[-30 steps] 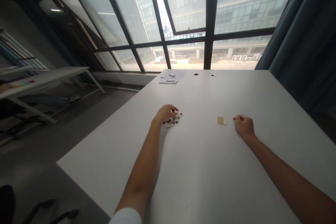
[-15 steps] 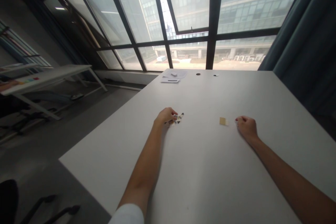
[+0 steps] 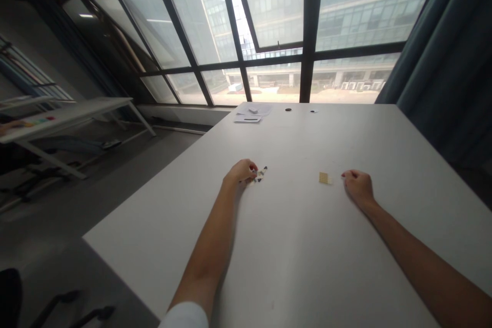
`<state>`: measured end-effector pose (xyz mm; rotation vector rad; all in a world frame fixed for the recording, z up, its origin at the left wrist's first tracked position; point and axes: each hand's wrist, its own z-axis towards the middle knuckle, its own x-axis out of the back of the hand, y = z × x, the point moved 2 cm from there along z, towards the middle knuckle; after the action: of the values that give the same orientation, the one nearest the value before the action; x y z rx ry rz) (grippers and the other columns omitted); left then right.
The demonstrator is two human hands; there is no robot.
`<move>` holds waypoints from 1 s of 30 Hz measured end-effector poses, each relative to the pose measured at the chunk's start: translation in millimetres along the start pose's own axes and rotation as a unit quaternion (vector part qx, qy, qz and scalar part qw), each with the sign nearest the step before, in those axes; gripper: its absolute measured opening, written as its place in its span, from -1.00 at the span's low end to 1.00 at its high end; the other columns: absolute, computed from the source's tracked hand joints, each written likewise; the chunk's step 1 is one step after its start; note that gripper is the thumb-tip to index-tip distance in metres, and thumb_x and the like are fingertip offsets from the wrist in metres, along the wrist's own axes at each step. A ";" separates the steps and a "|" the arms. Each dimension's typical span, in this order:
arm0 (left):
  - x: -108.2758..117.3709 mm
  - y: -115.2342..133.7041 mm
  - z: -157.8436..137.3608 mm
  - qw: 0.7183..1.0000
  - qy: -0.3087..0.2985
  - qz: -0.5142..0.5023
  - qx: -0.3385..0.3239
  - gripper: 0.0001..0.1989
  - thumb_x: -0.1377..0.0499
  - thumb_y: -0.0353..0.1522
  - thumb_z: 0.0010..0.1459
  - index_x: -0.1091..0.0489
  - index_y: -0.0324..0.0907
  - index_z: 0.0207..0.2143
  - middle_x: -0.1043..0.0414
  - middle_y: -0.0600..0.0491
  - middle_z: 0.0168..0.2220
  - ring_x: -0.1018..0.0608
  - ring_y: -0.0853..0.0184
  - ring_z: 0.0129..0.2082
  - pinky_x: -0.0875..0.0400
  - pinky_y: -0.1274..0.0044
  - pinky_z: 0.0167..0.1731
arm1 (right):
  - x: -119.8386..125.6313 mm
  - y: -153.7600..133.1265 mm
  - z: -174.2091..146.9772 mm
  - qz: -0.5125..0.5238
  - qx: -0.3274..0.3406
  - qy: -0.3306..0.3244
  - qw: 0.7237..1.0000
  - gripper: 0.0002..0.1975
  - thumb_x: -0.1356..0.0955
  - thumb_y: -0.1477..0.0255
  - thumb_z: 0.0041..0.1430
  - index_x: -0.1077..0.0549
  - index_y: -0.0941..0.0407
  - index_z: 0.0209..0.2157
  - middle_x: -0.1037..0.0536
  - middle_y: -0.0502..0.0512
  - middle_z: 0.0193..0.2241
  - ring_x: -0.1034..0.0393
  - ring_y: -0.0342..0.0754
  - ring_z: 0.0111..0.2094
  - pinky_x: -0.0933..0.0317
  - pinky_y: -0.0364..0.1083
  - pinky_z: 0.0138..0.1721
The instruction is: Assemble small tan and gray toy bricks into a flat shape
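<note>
My left hand point(image 3: 241, 170) reaches over a small heap of pale and dark little pieces point(image 3: 260, 176), thumb and fingertips pinched together among them. Whatever those fingertips grip is too small to name. To the right lies a small tan square point(image 3: 323, 178) with a grid-like pattern and a whitish strip along its right side. Just right of the square, my right hand point(image 3: 358, 184) rests on the white table point(image 3: 292, 236) with its fingers curled closed. Anything inside that hand is hidden.
At the table's far left lie papers point(image 3: 252, 111) with a small pale block on them. A dark round disc point(image 3: 288, 110) and another small dark-and-white item point(image 3: 313, 111) are near the far edge. A chair point(image 3: 11, 297) stands lower left; a person's hand point(image 3: 15, 124) shows at another table.
The whole view has shifted slightly. My left fingertips have moved a little within the heap; my right hand stays closed beside the tan square.
</note>
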<state>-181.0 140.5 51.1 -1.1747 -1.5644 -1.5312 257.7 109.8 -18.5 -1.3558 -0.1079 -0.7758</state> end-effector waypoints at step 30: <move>-108.3 159.5 -20.5 0.679 0.043 -0.732 0.029 -0.55 -0.53 -0.23 -0.29 -0.52 -0.30 -0.37 -0.22 0.20 -0.55 -0.17 0.60 -0.60 0.09 0.63 -0.65 | -0.6 -37.3 -21.7 0.063 0.134 0.042 0.988 -0.71 -0.28 0.31 0.17 -0.58 0.17 -0.33 -0.54 0.07 -0.50 -0.33 -0.06 -0.50 -0.17 -0.10 -0.42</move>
<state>3.6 90.4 20.0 0.5890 -2.5970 -2.2425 228.7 90.2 6.8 -1.0628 -0.0563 -0.6835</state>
